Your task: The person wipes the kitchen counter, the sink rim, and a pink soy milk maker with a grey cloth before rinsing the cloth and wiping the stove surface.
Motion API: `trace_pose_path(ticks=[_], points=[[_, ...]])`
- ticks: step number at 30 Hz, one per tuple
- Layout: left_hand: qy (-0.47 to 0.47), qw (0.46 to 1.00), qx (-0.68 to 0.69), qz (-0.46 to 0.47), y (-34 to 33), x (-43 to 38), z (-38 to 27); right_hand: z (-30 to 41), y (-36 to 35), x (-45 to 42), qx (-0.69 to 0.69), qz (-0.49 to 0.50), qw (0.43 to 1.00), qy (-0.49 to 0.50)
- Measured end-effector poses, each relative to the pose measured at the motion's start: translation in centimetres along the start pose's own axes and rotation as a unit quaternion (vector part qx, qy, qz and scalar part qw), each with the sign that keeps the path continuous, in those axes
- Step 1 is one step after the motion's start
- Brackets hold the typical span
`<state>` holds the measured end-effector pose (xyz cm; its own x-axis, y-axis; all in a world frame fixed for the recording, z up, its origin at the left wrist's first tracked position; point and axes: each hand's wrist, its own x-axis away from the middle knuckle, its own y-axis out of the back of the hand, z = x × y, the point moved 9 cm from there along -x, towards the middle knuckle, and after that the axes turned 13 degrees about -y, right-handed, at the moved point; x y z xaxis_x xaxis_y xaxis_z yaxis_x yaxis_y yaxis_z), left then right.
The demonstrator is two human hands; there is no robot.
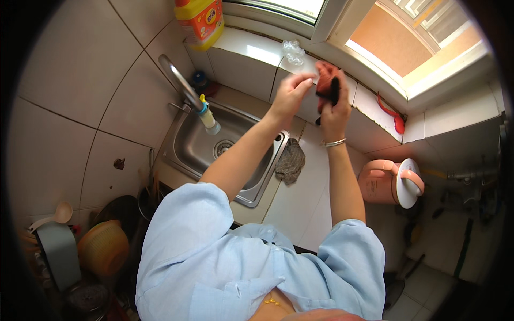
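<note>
My right hand (pixel 336 114), with a bangle at the wrist, grips a crumpled red-and-black cloth-like item (pixel 326 86) above the tiled ledge. It is blurred, and its exact kind is unclear. Just to its left is my left hand (pixel 291 96), thumb and fingertips drawn together towards the item. Whether anything thin is pinched there cannot be made out. Crumpled clear plastic film (pixel 293 52) lies on the window ledge (pixel 257 50) beyond both hands. Below them, a grey-brown rag (pixel 291 161) rests on the white tiled counter, against the sink's right rim.
A steel sink (pixel 188 138) with a curved faucet (pixel 180 78) is at left. A yellow detergent bottle (pixel 202 24) stands on the ledge's left end, a red spoon-shaped item (pixel 391 114) farther right. A pink electric kettle (pixel 379 182) sits right; a yellow colander (pixel 103 246) is lower left.
</note>
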<state>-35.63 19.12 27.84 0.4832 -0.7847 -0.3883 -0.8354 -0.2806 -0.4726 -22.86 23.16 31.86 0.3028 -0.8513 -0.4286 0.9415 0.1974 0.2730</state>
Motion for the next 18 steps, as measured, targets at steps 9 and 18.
trace_pose_path(ticks=[9, 18], points=[[-0.138, 0.763, -0.631, 0.002, 10.1, -13.1, 3.8, -8.2, -9.3, -4.4, 0.463, 0.166, 0.862, 0.126], [-0.188, 0.825, -0.336, -0.414, 22.7, -12.2, -5.4, -4.7, -29.1, -8.0, 0.378, 0.27, 0.863, 0.197]])
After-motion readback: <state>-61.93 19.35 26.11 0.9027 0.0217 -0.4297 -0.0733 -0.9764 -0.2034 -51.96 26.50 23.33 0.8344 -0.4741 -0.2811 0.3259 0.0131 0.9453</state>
